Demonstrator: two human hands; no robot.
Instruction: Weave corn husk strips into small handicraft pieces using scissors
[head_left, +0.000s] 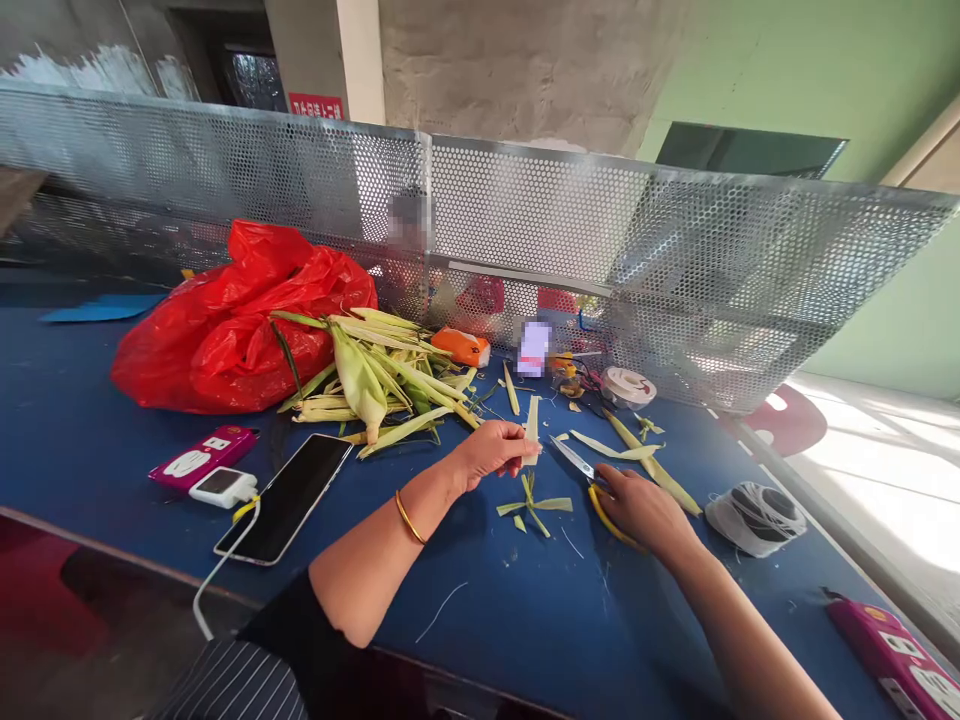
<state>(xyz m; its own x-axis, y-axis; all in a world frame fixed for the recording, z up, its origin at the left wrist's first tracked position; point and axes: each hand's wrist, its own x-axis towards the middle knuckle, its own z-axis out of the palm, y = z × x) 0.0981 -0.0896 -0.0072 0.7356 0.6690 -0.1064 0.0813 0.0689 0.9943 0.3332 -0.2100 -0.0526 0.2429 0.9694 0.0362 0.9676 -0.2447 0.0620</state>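
Observation:
Between its thumb and fingers, my left hand (pixel 495 450) pinches a narrow strip of pale corn husk (pixel 532 420) that stands upright. Closed around the yellow handles of a pair of scissors (pixel 576 458) is my right hand (pixel 637 502); the blades point up and left toward the strip, a small gap away from it. Below the hands, a cross-shaped piece made of husk strips (pixel 535 507) lies on the blue table. Longer husk pieces (pixel 652 465) rest beyond my right hand. A heap of green and cream corn husks (pixel 397 375) lies to the left.
Left of the heap sits a red plastic bag (pixel 247 325). A black-screened phone (pixel 289 500) and a white charger (pixel 223 487) lie nearer. On the right are a ball of grey yarn (pixel 756 518) and a tape roll (pixel 628 387). A perforated metal screen (pixel 525 210) edges the table (pixel 480 640).

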